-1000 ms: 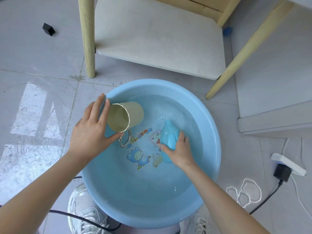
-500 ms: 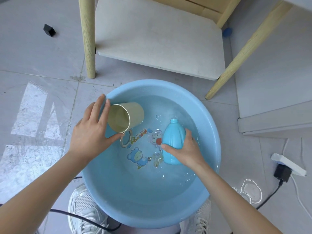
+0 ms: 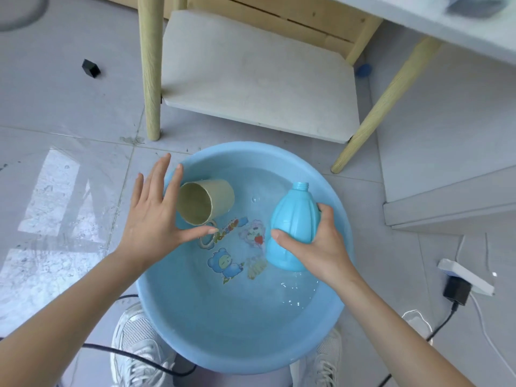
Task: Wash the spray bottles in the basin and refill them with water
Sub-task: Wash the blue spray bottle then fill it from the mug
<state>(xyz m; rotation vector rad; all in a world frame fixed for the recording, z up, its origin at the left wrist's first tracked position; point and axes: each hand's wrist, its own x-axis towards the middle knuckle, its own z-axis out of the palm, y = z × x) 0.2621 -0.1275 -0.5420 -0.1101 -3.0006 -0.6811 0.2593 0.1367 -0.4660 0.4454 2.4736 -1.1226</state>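
Observation:
A light blue basin [image 3: 223, 336] holding shallow water stands on the floor between my feet. My right hand [image 3: 324, 247] grips a capless blue spray bottle [image 3: 296, 219] by its lower body and holds it tilted above the water at the basin's right side, neck pointing away. A beige cup [image 3: 215, 199] lies on its side at the basin's left, mouth toward me, its handle in the water. My left hand [image 3: 153, 219] is spread with straight fingers right at the cup's rim, thumb under it near the handle.
A wooden stand's legs [image 3: 149, 79] and low shelf [image 3: 259, 79] stand just beyond the basin. A power strip [image 3: 463, 276] and black adapter [image 3: 456, 291] lie on the floor at right. A small black block [image 3: 90, 68] lies far left. A black cable [image 3: 134, 356] runs over my shoes.
My right hand has lifted the blue bottle out of the water and tilted it up toward the right. My left hand's fingers have straightened and spread beside the cup.

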